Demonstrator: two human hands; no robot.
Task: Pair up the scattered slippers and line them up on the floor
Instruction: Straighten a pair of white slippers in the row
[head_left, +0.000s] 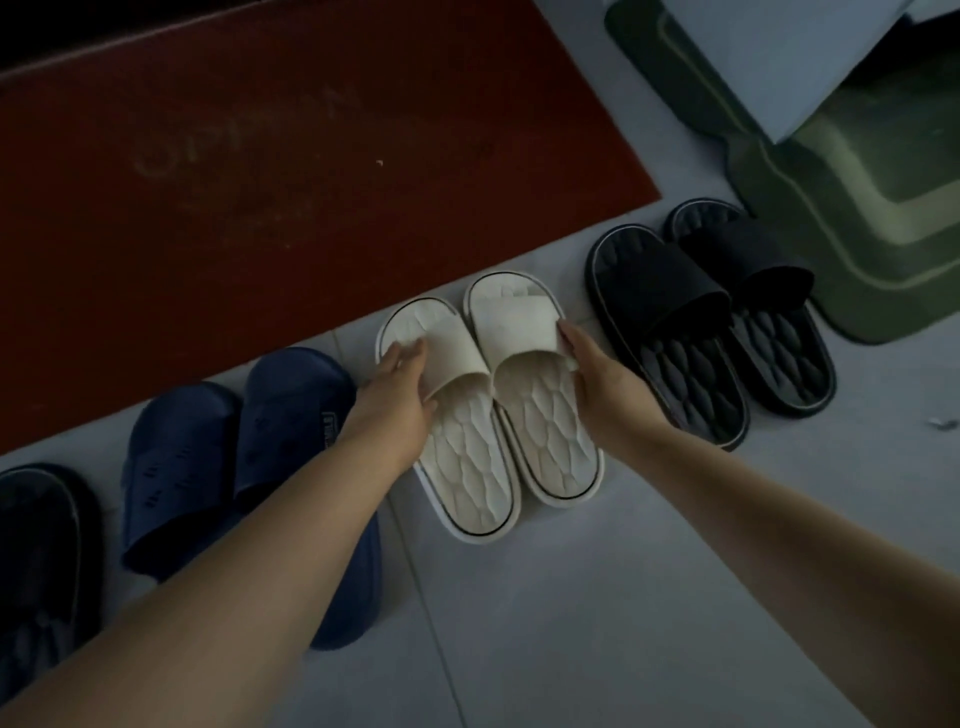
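Grips first: left grip (402, 384) pinches the strap of the left white slipper (467, 467), fingers over the strap's outer edge, thumb tucked into the opening. Right grip (602, 379) holds the right white slipper (545, 415) the same way at its strap's outer side. Its thumb is mostly hidden, so we read that as a hold.

Both white slippers sit on the floor (623, 597) at frame centre, side by side and touching, toes toward the red mat (260, 182).

We judge the step as squaring up the white pair in the row. Black pair (670, 322) is just right of it, by the green mat (857, 208) in the upper right. Navy pair (187, 467) is lower left, partly behind the left forearm. One more dark slipper (36, 545) is cut by the left edge; we can't tell if its mate is there.

Next move, our call: nudge the white toes level with the neighbours, let go, then check the left-edge slipper.
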